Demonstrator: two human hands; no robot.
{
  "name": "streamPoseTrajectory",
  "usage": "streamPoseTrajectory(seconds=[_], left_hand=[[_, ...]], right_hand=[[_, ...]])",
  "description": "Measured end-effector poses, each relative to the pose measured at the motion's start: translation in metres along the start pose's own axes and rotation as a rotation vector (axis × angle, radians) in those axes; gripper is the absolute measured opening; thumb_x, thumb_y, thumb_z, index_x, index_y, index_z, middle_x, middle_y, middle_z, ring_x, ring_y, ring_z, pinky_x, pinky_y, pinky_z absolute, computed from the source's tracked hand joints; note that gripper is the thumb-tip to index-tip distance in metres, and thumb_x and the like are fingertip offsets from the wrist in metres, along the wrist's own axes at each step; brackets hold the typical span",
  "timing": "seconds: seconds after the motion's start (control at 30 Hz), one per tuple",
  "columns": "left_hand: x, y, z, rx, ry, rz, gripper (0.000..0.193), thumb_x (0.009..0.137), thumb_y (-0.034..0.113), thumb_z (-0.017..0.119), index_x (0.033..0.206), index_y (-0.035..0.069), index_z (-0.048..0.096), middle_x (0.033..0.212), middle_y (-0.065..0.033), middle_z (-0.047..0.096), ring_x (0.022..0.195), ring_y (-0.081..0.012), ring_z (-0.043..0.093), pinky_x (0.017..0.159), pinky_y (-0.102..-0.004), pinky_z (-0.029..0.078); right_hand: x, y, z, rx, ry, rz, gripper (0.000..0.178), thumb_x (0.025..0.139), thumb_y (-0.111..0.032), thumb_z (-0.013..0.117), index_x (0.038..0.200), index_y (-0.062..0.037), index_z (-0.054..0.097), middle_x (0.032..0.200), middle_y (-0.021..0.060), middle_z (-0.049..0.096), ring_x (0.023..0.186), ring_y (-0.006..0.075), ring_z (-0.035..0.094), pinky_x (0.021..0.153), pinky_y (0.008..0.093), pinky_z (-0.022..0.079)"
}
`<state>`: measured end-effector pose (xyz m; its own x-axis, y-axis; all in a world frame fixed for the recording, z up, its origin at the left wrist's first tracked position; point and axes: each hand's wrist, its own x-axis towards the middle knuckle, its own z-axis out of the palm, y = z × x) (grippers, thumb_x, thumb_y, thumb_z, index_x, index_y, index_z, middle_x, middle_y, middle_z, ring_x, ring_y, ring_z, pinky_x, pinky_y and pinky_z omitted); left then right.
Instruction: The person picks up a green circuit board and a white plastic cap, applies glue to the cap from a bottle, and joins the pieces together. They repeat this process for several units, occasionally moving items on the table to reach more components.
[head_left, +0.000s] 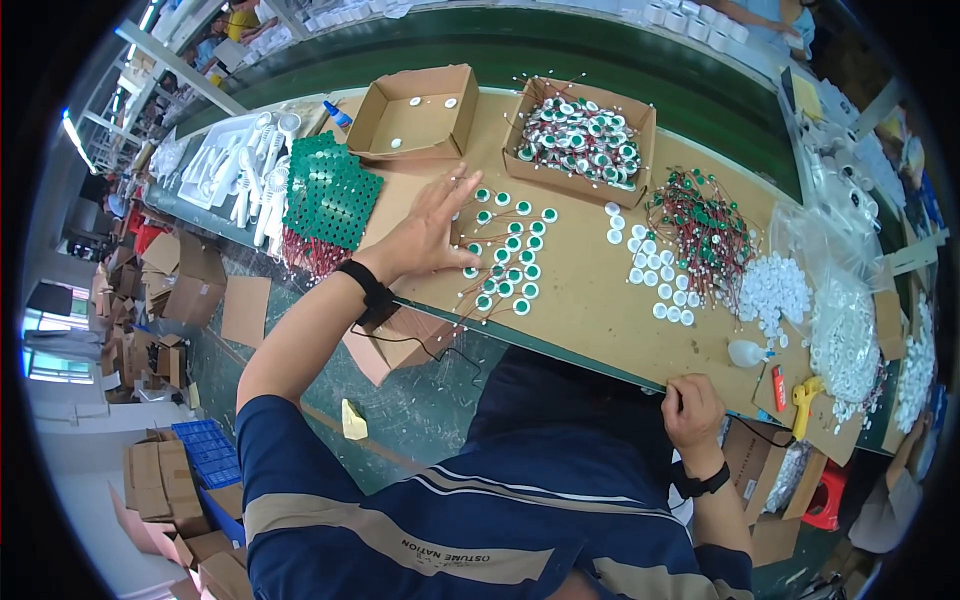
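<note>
Along worktop's (590,300) near edge: discs (513,243), right of widespread, apparently empty left hand (432,225); right hand (692,412) farther, curled, contents unseen.

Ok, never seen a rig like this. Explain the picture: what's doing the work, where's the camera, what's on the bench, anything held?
No machine here: a person works with two bare hands. The single picture comes from a wide fisheye camera on their head, looking down, so straight edges bend and picture left is their left.

On the brown table sit rows of wired green-and-white discs, plain white discs, a heap of red-wired parts, two open cardboard boxes and a yellow glue gun.

The left hand is spread at the left end of the rows; whether it touches a disc is unclear. The right hand curls at the table's near edge. Nothing visible is held.
</note>
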<state>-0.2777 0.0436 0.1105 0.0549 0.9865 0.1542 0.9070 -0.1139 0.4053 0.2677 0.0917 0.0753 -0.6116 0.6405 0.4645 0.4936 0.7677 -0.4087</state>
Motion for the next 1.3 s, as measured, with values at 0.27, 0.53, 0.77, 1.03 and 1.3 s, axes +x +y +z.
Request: streamPoseTrajectory(seconds=[0.27, 0.53, 0.77, 1.03, 1.3], left_hand=[[0.008, -0.01, -0.005, 0.079, -0.118, 0.05, 0.108, 0.086, 0.045, 0.096, 0.173, 0.011, 0.043, 0.168, -0.0247, 0.049, 0.158, -0.0486, 0.043, 0.134, -0.0557, 0.034], [0.003, -0.004, -0.011, 0.063, -0.065, -0.041, 0.053, 0.101, 0.032, 0.085, 0.144, 0.008, 0.067, 0.133, -0.0179, 0.067, 0.134, -0.0417, 0.063, 0.117, -0.0514, 0.05], [-0.007, -0.012, -0.01, -0.013, -0.008, -0.058, 0.027, 0.107, 0.02, 0.079, 0.129, 0.006, 0.074, 0.118, -0.0155, 0.072, 0.111, -0.0363, 0.074, 0.098, -0.0453, 0.059], [-0.017, -0.024, -0.008, -0.022, 0.033, -0.077, 0.021, 0.108, 0.016, 0.078, 0.123, 0.002, 0.077, 0.107, -0.0144, 0.077, 0.099, -0.0339, 0.077, 0.09, -0.0431, 0.062], [-0.018, -0.026, -0.025, -0.565, 0.076, -0.63, 0.015, 0.113, 0.013, 0.075, 0.119, -0.001, 0.076, 0.096, -0.0019, 0.073, 0.08, -0.0093, 0.067, 0.071, -0.0269, 0.054]], right_hand=[[-0.001, 0.0, 0.001, 0.0, -0.001, -0.001, 0.019, 0.09, 0.004, 0.081, 0.104, -0.0048, 0.072, 0.095, 0.0145, 0.071, 0.079, 0.0368, 0.073, 0.068, 0.0446, 0.059], [-0.002, 0.002, 0.002, -0.008, 0.004, -0.007, 0.019, 0.089, 0.004, 0.081, 0.104, -0.0045, 0.073, 0.095, 0.0148, 0.071, 0.079, 0.0369, 0.073, 0.068, 0.0448, 0.059], [-0.002, 0.001, 0.001, -0.008, 0.008, -0.011, 0.019, 0.088, 0.004, 0.081, 0.103, -0.0041, 0.073, 0.096, 0.0155, 0.072, 0.08, 0.0375, 0.074, 0.069, 0.0447, 0.06], [-0.003, 0.002, 0.002, -0.01, 0.007, -0.019, 0.019, 0.088, 0.004, 0.081, 0.103, -0.004, 0.073, 0.096, 0.0154, 0.072, 0.081, 0.0377, 0.074, 0.07, 0.0452, 0.06], [-0.003, 0.003, 0.003, -0.009, 0.009, -0.024, 0.019, 0.088, 0.003, 0.081, 0.104, -0.0042, 0.073, 0.096, 0.0154, 0.072, 0.081, 0.038, 0.074, 0.069, 0.0453, 0.06]])
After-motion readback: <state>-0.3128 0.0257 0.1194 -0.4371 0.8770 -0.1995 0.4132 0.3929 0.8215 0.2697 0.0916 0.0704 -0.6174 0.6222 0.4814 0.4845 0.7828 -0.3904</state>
